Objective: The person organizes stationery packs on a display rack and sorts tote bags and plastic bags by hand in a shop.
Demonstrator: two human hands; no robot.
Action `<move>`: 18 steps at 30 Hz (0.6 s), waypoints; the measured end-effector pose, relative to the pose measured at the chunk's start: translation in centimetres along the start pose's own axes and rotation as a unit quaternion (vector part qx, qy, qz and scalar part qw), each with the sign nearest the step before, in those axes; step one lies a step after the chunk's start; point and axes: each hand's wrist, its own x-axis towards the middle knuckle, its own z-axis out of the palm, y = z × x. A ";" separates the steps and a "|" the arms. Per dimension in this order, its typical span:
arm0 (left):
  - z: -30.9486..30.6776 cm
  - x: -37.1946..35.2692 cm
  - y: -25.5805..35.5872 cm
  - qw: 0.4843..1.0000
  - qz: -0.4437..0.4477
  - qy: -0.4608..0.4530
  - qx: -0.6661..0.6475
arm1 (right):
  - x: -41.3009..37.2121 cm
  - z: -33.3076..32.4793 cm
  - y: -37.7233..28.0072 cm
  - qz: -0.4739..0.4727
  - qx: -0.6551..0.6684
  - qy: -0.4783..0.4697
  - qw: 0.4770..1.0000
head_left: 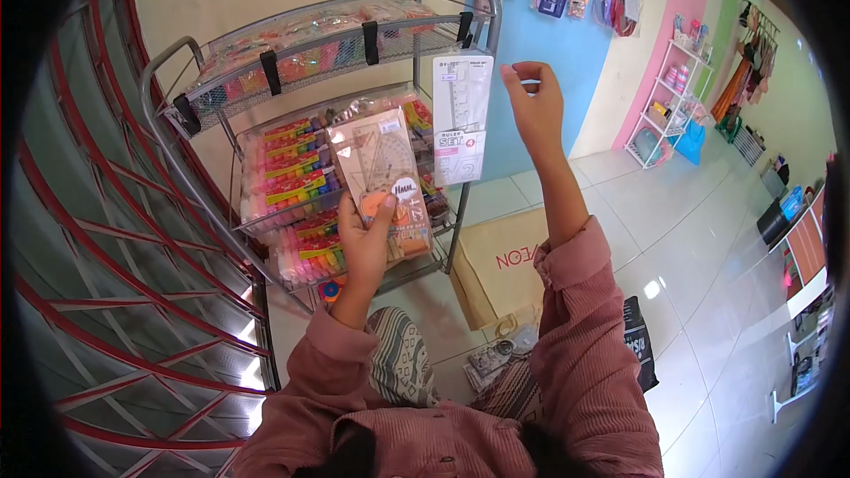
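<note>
My left hand (365, 243) is closed around the lower part of a ruler set pack (367, 155), a flat brown and orange packet with clear rulers and a protractor showing. It is held upright in front of the rack's middle shelf. My right hand (536, 106) is raised beside the rack's right post, fingers loosely bent with nothing visible in them. Just left of it, apart from the fingers, a white ruler set pack (460, 115) hangs at the rack's corner. Another white pack (459, 159) shows below that.
The grey metal rack (487, 0) holds plastic-wrapped goods on top and colourful clay packs (292, 168) lower down. A beige AEON bag (496, 279) lies on the tiled floor, with small packets (496, 361) near my knees and a black pack (637, 345). A red folding grille (133, 301) stands left.
</note>
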 end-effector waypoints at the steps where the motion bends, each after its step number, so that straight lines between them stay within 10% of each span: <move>1: 0.3 0.3 0.0 1.000 0.000 -0.007 -0.003 | -0.4 -0.2 -0.7 -0.013 0.012 -0.005 1.000; 5: 4.1 0.6 0.4 0.998 0.002 -0.056 -0.012 | -2.4 0.3 -4.0 0.026 0.208 -0.227 0.951; 18: 10.2 3.4 -2.3 0.988 0.005 -0.148 -0.037 | 2.4 2.9 -2.0 0.102 0.189 -0.100 0.971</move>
